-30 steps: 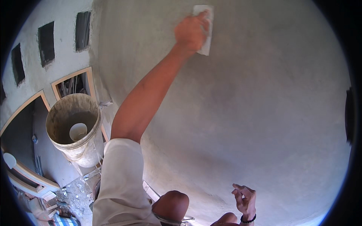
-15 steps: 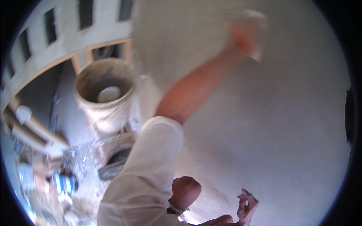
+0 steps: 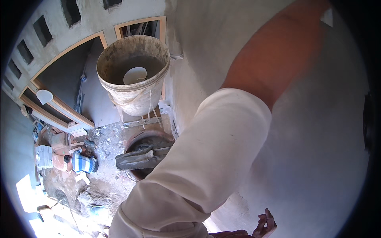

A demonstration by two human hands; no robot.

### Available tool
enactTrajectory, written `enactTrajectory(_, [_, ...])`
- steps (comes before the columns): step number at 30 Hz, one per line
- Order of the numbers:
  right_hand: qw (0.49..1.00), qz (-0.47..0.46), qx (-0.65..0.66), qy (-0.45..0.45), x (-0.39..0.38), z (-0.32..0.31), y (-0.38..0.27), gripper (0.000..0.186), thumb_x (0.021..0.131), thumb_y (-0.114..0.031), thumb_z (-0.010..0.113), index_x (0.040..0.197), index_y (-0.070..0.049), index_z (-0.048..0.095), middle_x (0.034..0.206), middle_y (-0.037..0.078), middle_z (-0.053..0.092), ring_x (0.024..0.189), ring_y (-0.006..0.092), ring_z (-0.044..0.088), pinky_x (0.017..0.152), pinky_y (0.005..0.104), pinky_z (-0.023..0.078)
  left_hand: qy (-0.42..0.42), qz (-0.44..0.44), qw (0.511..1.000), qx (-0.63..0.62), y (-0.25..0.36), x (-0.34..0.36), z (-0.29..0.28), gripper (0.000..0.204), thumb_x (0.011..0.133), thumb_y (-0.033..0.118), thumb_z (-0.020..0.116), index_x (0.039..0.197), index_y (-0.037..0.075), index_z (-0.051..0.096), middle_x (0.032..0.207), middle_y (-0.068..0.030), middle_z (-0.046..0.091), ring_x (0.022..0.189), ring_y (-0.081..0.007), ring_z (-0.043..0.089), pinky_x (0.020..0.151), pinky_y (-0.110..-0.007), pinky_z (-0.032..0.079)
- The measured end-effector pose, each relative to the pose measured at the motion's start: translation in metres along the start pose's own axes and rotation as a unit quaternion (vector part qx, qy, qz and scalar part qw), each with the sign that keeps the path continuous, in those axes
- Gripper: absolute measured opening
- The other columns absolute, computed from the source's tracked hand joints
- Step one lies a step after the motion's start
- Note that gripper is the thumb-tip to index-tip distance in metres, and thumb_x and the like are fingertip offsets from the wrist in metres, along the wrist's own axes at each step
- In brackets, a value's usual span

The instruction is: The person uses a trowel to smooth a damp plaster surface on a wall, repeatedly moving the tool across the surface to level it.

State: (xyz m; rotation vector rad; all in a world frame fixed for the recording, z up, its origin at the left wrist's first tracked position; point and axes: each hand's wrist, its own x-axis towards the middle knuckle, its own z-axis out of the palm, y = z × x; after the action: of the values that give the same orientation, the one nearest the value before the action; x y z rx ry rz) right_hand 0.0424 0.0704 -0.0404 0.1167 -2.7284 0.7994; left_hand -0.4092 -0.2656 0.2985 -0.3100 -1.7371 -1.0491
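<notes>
My left arm, in a white sleeve, reaches up and right along a smooth grey plastered wall (image 3: 309,150). At the upper right rim my left hand (image 3: 318,4) is mostly cut off. Beside it shows a pale corner of a flat trowel-like tool (image 3: 327,17); half a second ago the hand was closed round this tool. My right hand (image 3: 266,225) is low in the picture, close to the wall, its fingers bent but apart and nothing visible in them. A bucket (image 3: 131,93) smeared with plaster, left of my arm, holds grey liquid and a white round scoop-like thing (image 3: 135,75).
Below the bucket sits a round tub (image 3: 133,143) of grey mortar, with a mortar-caked board (image 3: 137,159) across it. A person in a striped shirt (image 3: 84,162) is down on the rubble-strewn floor. Wooden door frames (image 3: 105,39) line the far wall.
My left arm has swept up and right, taking its hand nearly out of the picture. The view has shifted, so the bucket and tub appear further right. My right hand stays low.
</notes>
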Motion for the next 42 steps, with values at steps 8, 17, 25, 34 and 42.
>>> enactTrajectory(8, [1.0,-0.005,-0.008,0.027,-0.013,-0.011,-0.018,0.026,0.098,-0.021,0.053,0.09,0.0,0.067,0.085,0.014,0.071,0.059,0.0147,0.06,0.05,0.0265,0.046,0.023,-0.022,0.999,-0.001,-0.001,-0.174,0.033,0.035,0.086,0.023,0.059,0.12,0.02,0.067,0.083,-0.0157,0.068,0.085,-0.0347,0.066,0.072,-0.044,0.053])
enactTrajectory(17, [0.982,0.093,0.156,0.057,0.005,0.007,-0.006,0.021,0.094,-0.013,0.055,0.086,0.004,0.065,0.088,0.014,0.07,0.05,0.0054,0.044,0.046,0.0182,0.036,0.074,0.127,0.989,0.0,0.078,0.005,0.065,0.036,0.087,0.023,0.059,0.119,0.006,0.062,0.12,-0.017,0.062,0.13,-0.0367,0.045,0.103,-0.057,0.032])
enactTrajectory(25, [0.962,0.21,0.171,0.025,-0.018,-0.013,-0.015,0.017,0.093,-0.012,0.057,0.093,0.002,0.067,0.1,0.018,0.071,0.061,0.0086,0.054,0.049,0.0212,0.039,-0.032,-0.135,0.99,-0.014,-0.024,-0.032,-0.004,0.033,0.092,0.03,0.057,0.12,0.014,0.061,0.11,-0.0124,0.068,0.108,-0.0344,0.063,0.09,-0.048,0.05])
enactTrajectory(34, [0.999,-0.007,0.042,0.002,0.016,-0.024,-0.069,0.009,0.089,-0.002,0.057,0.087,-0.002,0.066,0.078,0.012,0.065,0.063,0.0196,0.057,0.056,0.0327,0.046,-0.039,0.21,0.976,0.034,0.097,-0.177,0.02,0.034,0.093,0.028,0.055,0.127,0.027,0.059,0.09,-0.0183,0.064,0.085,-0.0378,0.065,0.071,-0.049,0.053])
enactTrajectory(42, [0.997,0.053,0.038,0.032,-0.004,-0.048,-0.052,0.01,0.088,0.0,0.056,0.085,-0.001,0.065,0.073,0.009,0.062,0.062,0.0193,0.056,0.057,0.0312,0.045,0.076,0.047,0.995,0.046,0.042,0.001,0.013,0.036,0.096,0.037,0.045,0.124,0.024,0.063,0.107,-0.0114,0.069,0.099,-0.0338,0.066,0.083,-0.047,0.052])
